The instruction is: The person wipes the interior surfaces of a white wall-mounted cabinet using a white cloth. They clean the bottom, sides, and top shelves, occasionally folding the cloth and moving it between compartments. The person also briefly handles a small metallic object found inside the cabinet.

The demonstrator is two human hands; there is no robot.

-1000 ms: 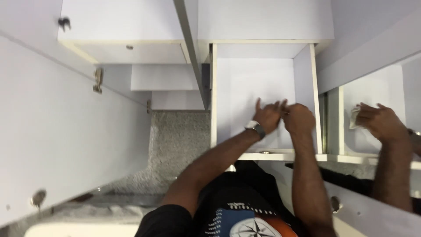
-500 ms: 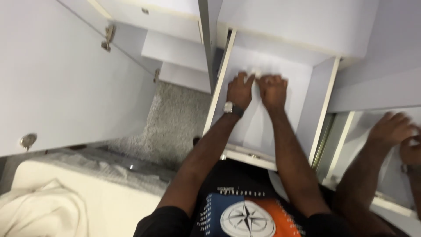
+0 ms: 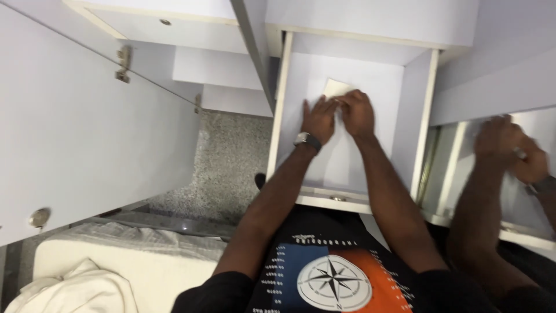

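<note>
Pressing flat on the paper liner [image 3: 336, 145] inside the open white drawer [image 3: 418, 139], the left hand [image 3: 317, 119] and right hand [image 3: 356, 113] lie side by side, fingers spread and grasping nothing, its loose folded corner [image 3: 336, 88] just beyond their fingertips.

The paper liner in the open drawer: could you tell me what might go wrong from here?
The paper liner already has a corner turned up near the drawer's back, so it may crease or tear under the left hand and right hand. The pulled-out drawer sits against the person's body and could be knocked. The open cupboard door stands close alongside.
</note>
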